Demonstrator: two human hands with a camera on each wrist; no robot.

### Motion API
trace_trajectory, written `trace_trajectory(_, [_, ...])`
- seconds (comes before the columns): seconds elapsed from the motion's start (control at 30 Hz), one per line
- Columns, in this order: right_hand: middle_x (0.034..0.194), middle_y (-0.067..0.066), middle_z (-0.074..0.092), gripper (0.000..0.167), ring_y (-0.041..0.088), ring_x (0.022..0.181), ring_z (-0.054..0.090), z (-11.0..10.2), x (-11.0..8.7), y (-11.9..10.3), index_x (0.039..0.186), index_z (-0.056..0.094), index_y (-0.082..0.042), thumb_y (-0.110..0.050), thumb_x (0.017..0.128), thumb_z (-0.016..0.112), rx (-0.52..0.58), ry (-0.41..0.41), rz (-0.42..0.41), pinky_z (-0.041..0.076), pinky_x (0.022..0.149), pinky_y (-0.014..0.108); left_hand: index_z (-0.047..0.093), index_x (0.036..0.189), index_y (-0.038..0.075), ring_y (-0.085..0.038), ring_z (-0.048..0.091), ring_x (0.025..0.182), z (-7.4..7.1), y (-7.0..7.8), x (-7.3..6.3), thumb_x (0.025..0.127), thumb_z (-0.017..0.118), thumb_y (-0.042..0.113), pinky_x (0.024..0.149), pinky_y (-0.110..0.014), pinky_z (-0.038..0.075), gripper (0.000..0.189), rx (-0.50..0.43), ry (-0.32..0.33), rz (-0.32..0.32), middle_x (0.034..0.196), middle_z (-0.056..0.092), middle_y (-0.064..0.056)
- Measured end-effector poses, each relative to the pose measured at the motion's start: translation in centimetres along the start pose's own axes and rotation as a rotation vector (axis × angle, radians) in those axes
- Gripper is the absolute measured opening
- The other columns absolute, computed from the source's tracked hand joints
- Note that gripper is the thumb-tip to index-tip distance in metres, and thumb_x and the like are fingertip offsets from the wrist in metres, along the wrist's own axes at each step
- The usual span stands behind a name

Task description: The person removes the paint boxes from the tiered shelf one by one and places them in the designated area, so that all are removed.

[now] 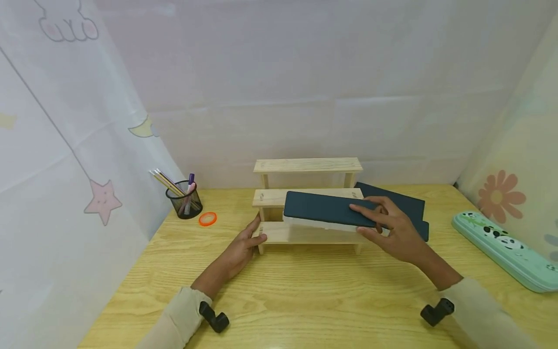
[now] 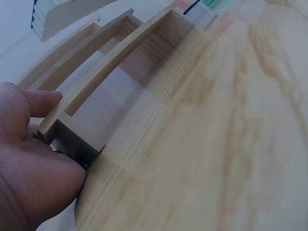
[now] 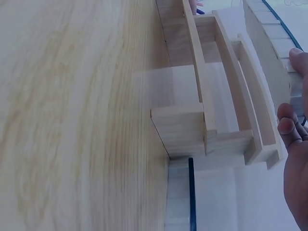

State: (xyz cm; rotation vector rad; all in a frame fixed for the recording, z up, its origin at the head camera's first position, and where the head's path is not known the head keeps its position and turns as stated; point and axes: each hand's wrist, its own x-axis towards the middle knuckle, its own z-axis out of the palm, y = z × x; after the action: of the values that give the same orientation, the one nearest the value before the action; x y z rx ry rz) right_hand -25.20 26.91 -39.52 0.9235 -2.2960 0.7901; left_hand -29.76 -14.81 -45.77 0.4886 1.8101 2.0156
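Note:
A three-step wooden shelf [image 1: 307,165] of pale wood stands on the table. My left hand [image 1: 239,249] grips its left end, the thumb on the lowest step [image 2: 96,79] and the fingers round the outer side. In front of the middle step, my right hand [image 1: 392,230] pinches the right end of a long flat box [image 1: 322,207] with a dark blue top and white sides. In the right wrist view the white side of this box [image 3: 272,53] is segmented, and it is held above the shelf. Its left end reaches over the steps.
More dark blue-topped pieces [image 1: 403,199] lie behind the shelf's right end. A black mesh cup [image 1: 188,206] with pencils and pens and an orange ring [image 1: 208,219] stand at the left. A mint panda pencil case [image 1: 501,245] lies at the right. A cloth backdrop [image 1: 296,121] hangs behind.

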Motion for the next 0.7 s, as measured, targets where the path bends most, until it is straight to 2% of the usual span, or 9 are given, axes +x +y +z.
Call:
trace_trajectory(0.33, [0.149, 0.012, 0.041, 0.065, 0.001, 0.073, 0.046, -3.4, -1.7, 0.5, 0.144, 0.057, -0.022, -0.008, 0.085, 0.080, -0.056, 0.016, 0.057, 0.040, 0.067, 0.023, -0.003, 0.162, 0.022, -0.016, -0.017, 0.149, 0.2, 0.0, -0.2, 0.106, 0.053, 0.019, 0.120, -0.046, -0.001, 0.080, 0.011, 0.012, -0.009, 0.165, -0.013, 0.007])
trace_trajectory(0.57, [0.147, 0.009, 0.042, 0.065, 0.003, 0.078, 0.042, -5.9, -3.3, 0.7, 0.143, 0.059, -0.021, -0.006, 0.084, 0.080, -0.098, 0.039, 0.101, 0.035, 0.062, 0.021, -0.002, 0.162, 0.021, -0.016, -0.015, 0.149, -0.1, -0.3, -0.1, 0.106, 0.052, 0.018, 0.120, -0.045, 0.001, 0.078, 0.005, 0.008, -0.001, 0.166, -0.012, 0.006])
trace_trajectory(0.7, [0.146, 0.009, 0.043, 0.065, 0.002, 0.076, 0.042, -7.2, -4.5, 0.9, 0.142, 0.060, -0.021, -0.005, 0.083, 0.081, -0.134, 0.048, 0.135, 0.032, 0.059, 0.018, -0.002, 0.162, 0.020, -0.018, -0.017, 0.149, -0.1, -0.3, -0.1, 0.106, 0.053, 0.019, 0.120, -0.047, -0.001, 0.079, 0.007, 0.016, -0.003, 0.166, -0.013, 0.004])
